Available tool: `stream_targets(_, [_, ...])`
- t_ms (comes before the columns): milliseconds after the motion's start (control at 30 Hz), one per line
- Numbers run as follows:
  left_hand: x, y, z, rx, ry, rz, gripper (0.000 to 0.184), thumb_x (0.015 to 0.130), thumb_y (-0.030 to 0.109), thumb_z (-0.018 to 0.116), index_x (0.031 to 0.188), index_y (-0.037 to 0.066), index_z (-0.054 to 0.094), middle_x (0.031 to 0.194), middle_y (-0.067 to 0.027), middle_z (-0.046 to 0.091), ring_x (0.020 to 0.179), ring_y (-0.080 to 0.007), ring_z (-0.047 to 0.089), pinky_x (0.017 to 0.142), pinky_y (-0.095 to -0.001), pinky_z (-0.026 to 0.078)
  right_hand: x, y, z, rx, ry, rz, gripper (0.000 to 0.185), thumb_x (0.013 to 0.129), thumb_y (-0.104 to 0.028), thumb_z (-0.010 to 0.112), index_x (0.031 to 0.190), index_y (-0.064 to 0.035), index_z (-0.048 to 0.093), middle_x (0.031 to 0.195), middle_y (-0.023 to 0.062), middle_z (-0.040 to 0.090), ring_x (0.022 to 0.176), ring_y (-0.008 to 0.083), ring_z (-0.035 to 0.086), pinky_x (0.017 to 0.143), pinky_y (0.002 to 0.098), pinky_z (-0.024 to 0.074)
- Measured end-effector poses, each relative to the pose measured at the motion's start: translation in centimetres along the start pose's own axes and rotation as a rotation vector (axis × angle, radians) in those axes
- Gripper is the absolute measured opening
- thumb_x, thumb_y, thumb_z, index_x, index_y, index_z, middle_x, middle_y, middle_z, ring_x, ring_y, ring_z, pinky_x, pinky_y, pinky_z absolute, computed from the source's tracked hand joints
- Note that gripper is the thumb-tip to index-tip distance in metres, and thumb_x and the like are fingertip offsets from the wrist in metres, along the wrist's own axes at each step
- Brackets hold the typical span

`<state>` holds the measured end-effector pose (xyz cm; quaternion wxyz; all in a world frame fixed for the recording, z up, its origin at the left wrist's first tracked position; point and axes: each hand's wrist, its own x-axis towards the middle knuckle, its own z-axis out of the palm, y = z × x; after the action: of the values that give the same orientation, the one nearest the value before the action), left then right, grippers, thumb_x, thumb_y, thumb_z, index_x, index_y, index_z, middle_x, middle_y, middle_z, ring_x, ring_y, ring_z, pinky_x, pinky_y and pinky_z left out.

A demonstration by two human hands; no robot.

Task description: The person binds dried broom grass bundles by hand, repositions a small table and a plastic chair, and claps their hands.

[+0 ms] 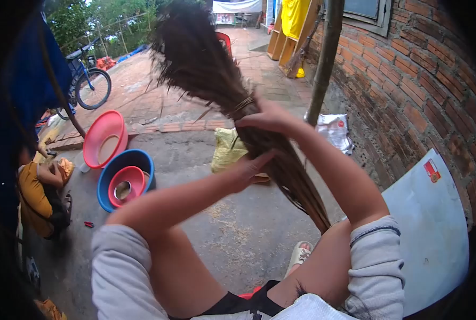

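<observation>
A large bundle of brown dried stalks (200,64) slants across the middle of the view, its bushy end up at the left and its thin stalks down by my right knee. Below the bushy part, a pale tie (243,105) goes round it. My right hand (267,117) is wrapped round the bundle just under the tie. Lower down, my left hand (256,168) grips its left side, with the fingers partly hidden behind the stalks.
At the left are a pink basin (121,130), a blue basin (103,184) holding a red one, and a crouching person (38,197). A pole (326,64), brick wall (403,64) and pale sheet (430,229) are at the right. A yellow sack (227,149) lies ahead.
</observation>
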<state>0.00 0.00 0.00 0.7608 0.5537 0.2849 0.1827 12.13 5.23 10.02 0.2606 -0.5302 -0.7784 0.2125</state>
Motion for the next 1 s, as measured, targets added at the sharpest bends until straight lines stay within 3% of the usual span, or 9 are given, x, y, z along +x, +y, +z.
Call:
stream_targets(67, [-0.4,-0.3,-1.8,-0.243,0.384,0.216,0.058,0.076,0.035,0.062,0.121,0.007,0.037,0.111,-0.0056,0.052,0.098,-0.0177,0.054,0.08,-0.0302,0.046,1.0,-1.8,2.8,-0.052,0.052,-0.001,0.087,0.061,-0.045,0.065,0.129,-0.0048,0.029,0.11,0.0241,0.051,0.102,0.0334,0.051,0.089,0.0335,0.0375])
stream_targets(300, [-0.6,4.9,-9.8,-0.089,0.682,0.554,0.042,0.072,0.024,0.068,0.106,0.006,0.051,0.097,-0.0057,0.059,0.08,-0.0169,0.06,0.067,-0.0276,0.049,1.1,3.1,1.5,-0.003,0.274,-0.284,0.097,0.065,-0.058,0.061,0.133,-0.0032,0.02,0.13,0.0262,0.029,0.12,0.0337,0.033,0.099,0.0359,0.0274])
stream_targets(433, [-1.5,7.4,-15.0,-0.236,0.877,0.787,0.04,0.077,0.03,0.063,0.105,0.003,0.053,0.094,-0.0048,0.058,0.085,-0.0144,0.055,0.075,-0.0283,0.042,-1.7,6.9,2.3,0.159,-0.487,0.213,0.112,0.056,-0.061,0.068,0.135,-0.0037,0.012,0.13,0.0273,0.028,0.121,0.0348,0.031,0.099,0.0381,0.0264])
stream_targets(600, [-1.3,9.2,-17.9,-0.676,0.612,1.101,0.054,0.083,0.051,0.042,0.11,0.006,0.048,0.102,-0.0074,0.055,0.086,-0.0183,0.055,0.077,-0.032,0.046,-1.4,9.3,10.9,0.296,-0.629,0.026,0.095,0.059,-0.052,0.07,0.13,-0.0033,0.029,0.125,0.0214,0.038,0.121,0.029,0.032,0.101,0.0353,0.0253])
stream_targets(633, [-1.3,8.6,-18.5,-0.671,0.615,1.095,0.054,0.083,0.051,0.042,0.11,0.006,0.048,0.102,-0.0074,0.055,0.086,-0.0183,0.055,0.077,-0.032,0.046,-1.5,7.4,11.8,0.522,-0.505,-0.057,0.065,0.067,-0.042,0.069,0.114,-0.0023,0.046,0.099,0.0172,0.055,0.094,0.0249,0.054,0.082,0.0337,0.0439])
stream_targets(700, [-0.3,6.5,-19.0,-0.821,0.457,1.031,0.047,0.086,0.048,0.036,0.103,0.007,0.052,0.091,-0.0088,0.057,0.079,-0.021,0.057,0.071,-0.036,0.049,-2.5,3.9,11.9,0.837,-0.526,0.419,0.034,0.074,-0.032,0.066,0.087,-0.0034,0.052,0.065,0.0055,0.054,0.054,0.0137,0.053,0.05,0.0267,0.045])
stream_targets(767, [1.1,4.3,-19.0,-0.878,0.473,0.827,0.047,0.086,0.047,0.034,0.102,0.007,0.052,0.09,-0.0088,0.057,0.077,-0.021,0.057,0.069,-0.0357,0.049,-2.9,4.8,14.2,0.792,-0.383,0.344,0.025,0.076,-0.026,0.064,0.074,-0.0065,0.048,0.051,-0.0006,0.044,0.038,0.0077,0.042,0.035,0.0228,0.0338])
stream_targets(933, [2.6,0.7,-13.7,-0.751,0.535,0.085,0.055,0.085,0.055,0.026,0.1,0.007,0.046,0.095,-0.0156,0.056,0.082,-0.0256,0.057,0.075,-0.0422,0.047,1.1,7.5,14.4,0.809,-0.309,0.39,0.026,0.077,-0.026,0.062,0.072,-0.0063,0.047,0.05,-0.0005,0.044,0.039,0.0084,0.044,0.036,0.0232,0.0351])
stream_targets(1000, [4.1,-0.9,-14.1,-0.693,0.509,0.191,0.056,0.086,0.056,0.023,0.106,0.008,0.043,0.102,-0.0172,0.055,0.091,-0.025,0.054,0.082,-0.0399,0.043,2.7,8.5,15.4,0.791,-0.291,0.394,0.025,0.077,-0.026,0.061,0.072,-0.006,0.047,0.05,0.0001,0.045,0.04,0.0087,0.044,0.037,0.0233,0.0354])
